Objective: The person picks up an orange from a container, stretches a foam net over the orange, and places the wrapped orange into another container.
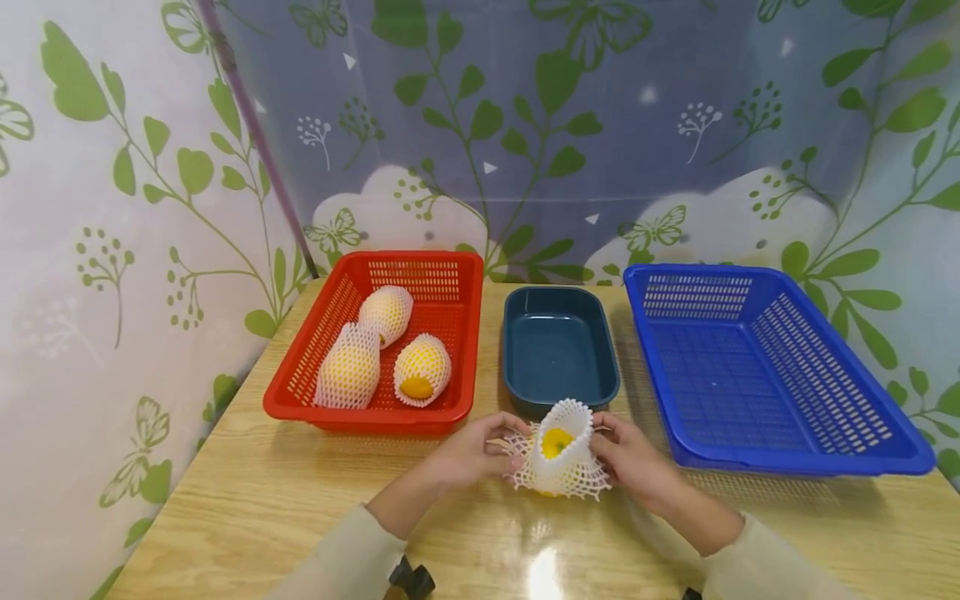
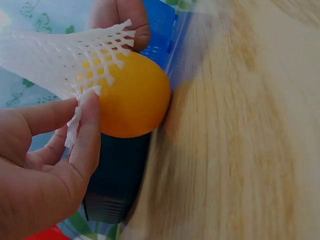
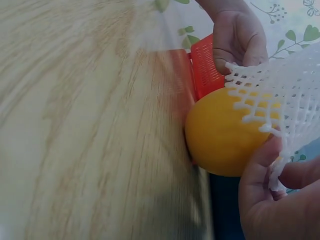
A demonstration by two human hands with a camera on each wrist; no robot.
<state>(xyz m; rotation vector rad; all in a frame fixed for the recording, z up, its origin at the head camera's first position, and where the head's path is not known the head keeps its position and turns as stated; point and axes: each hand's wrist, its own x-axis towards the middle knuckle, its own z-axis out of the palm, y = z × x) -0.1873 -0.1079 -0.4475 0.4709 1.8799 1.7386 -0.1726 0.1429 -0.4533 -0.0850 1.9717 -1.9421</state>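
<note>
A smooth, round yellow-orange fruit [image 1: 557, 442] sits on the table in front of the teal dish, partly covered by a white foam net sleeve [image 1: 573, 477]. In the left wrist view, the lower part of the fruit [image 2: 137, 100] is bare below the sleeve's spread edge. My left hand [image 1: 471, 454] pinches that edge between thumb and fingers on the left side. On the opposite side, my right hand [image 1: 636, 462] pinches the edge too, as the right wrist view shows with the net [image 3: 300, 95] stretched above the fruit.
At left stands a red basket [image 1: 467, 367] with 3 yellow fruits [image 1: 386, 312] in foam nets. The teal dish [image 1: 558, 354] is just behind my hands. A blue basket [image 1: 750, 454] stands at right. A patterned curtain [image 1: 480, 167] hangs behind the wooden table [image 1: 300, 517].
</note>
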